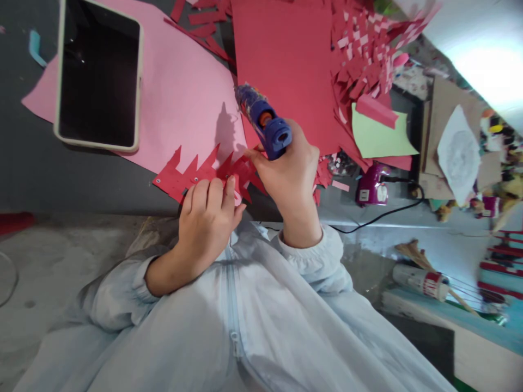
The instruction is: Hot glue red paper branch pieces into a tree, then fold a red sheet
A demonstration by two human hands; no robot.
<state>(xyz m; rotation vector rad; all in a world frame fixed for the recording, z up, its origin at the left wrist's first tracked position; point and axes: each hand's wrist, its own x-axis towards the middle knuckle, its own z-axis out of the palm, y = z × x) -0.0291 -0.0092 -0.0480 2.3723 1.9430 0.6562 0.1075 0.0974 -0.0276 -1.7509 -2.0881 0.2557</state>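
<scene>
My left hand (209, 212) rests with its fingers together on a jagged red paper strip (174, 177) with small googly eyes, pressing it at the table's near edge. A small pink piece (237, 197) shows beside its fingertips. In my right hand (288, 166) is a blue glue gun (261, 117), its back end toward me and its front over the papers. The thumb of that hand points toward the red strip. Below the gun lie a pink sheet (180, 87) and a red sheet (286, 60).
A tablet (98, 76) lies on the pink sheet at left. Cut red scraps (359, 60), a light green paper (382, 133), a purple device (372, 186) with a black cord, and cardboard (445, 130) are at right. The dark table (102, 188) ends just before my body.
</scene>
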